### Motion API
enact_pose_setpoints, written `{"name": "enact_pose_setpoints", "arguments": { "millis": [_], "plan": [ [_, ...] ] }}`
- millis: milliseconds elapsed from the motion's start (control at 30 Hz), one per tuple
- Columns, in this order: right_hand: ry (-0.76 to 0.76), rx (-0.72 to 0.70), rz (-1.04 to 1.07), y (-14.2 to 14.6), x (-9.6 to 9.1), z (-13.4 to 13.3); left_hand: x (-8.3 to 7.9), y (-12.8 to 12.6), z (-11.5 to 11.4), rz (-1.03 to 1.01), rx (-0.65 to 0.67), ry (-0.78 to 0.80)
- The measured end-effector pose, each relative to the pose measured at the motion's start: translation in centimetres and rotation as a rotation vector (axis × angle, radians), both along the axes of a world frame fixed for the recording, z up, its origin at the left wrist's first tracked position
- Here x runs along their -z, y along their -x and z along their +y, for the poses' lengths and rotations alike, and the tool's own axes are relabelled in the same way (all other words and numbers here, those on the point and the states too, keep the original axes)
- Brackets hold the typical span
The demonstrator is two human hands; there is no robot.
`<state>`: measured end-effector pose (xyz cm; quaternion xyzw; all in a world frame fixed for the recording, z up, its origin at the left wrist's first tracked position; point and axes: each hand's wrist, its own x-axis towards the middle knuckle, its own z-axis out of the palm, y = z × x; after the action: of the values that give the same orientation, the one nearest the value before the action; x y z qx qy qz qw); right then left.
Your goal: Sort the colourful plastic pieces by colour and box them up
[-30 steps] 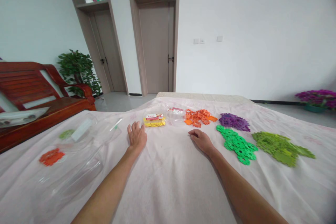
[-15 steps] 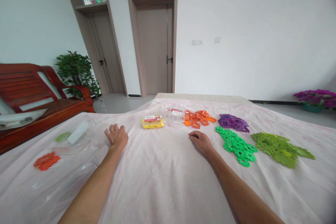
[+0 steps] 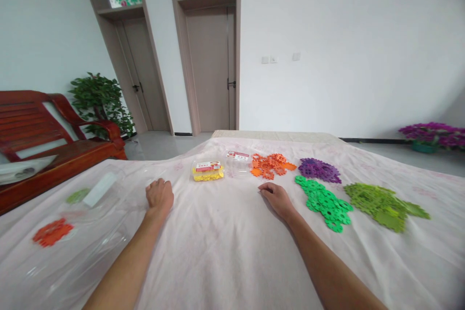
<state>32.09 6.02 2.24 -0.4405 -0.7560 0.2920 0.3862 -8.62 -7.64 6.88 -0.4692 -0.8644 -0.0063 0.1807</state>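
My left hand [image 3: 160, 195] rests on the cloth with its fingers curled in, beside a clear plastic container [image 3: 125, 198]. Its fingertips are hidden, so what they hold, if anything, does not show. My right hand [image 3: 275, 197] lies on the cloth, thumb and fingers together and nothing visible in them. Beyond it is a pile of orange notched plastic discs [image 3: 271, 165]; a green disc pile [image 3: 324, 203] lies to its right. Between and beyond my hands stand a clear box of yellow pieces [image 3: 208, 171] and a clear labelled box [image 3: 238, 162].
Purple pieces [image 3: 319, 169] and olive-green pieces [image 3: 381, 203] are heaped at the right. On the left, red-orange pieces [image 3: 53, 232] and a light green piece [image 3: 77, 196] lie among clear plastic. A pink cloth [image 3: 225, 252] covers the table. A wooden bench [image 3: 61, 140] stands beyond its left side.
My left hand's spread fingers have curled in. The clear plastic and pieces at the left appear slightly farther left and nearer me. My right hand stays put; the view has shifted a little.
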Motion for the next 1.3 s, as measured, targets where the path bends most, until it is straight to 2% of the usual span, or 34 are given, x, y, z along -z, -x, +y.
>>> {"name": "enact_pose_setpoints", "arguments": {
  "millis": [267,467,633,767,900,1067,1200,1300],
  "plan": [
    [0.007,-0.004,0.052,0.2,-0.1,-0.2,0.5,-7.0,-2.5,-0.006,0.222,0.010],
    [-0.019,-0.014,0.009,0.1,0.3,-0.1,0.0,-13.0,-4.1,0.015,0.475,0.041],
    [-0.089,-0.024,-0.057,0.0,0.4,-0.5,1.4,-17.1,-4.9,0.093,0.707,-0.087],
    [-0.160,-0.126,-0.065,0.4,-0.3,-2.0,2.4,-19.5,-4.4,0.094,0.902,-0.138],
    [-0.244,-0.233,-0.153,0.8,-1.4,-4.0,2.3,-20.4,-2.4,0.052,1.011,-0.127],
    [-0.296,-0.312,-0.243,1.1,-1.8,-4.6,2.5,-19.8,-0.1,0.037,1.084,-0.228],
    [-0.290,-0.388,-0.295,1.5,-1.9,-4.7,2.6,-19.1,0.1,0.012,1.060,-0.320],
    [-0.270,-0.414,-0.318,2.0,-2.2,-5.3,2.4,-18.7,0.1,-0.029,0.993,-0.342]
  ]
}}
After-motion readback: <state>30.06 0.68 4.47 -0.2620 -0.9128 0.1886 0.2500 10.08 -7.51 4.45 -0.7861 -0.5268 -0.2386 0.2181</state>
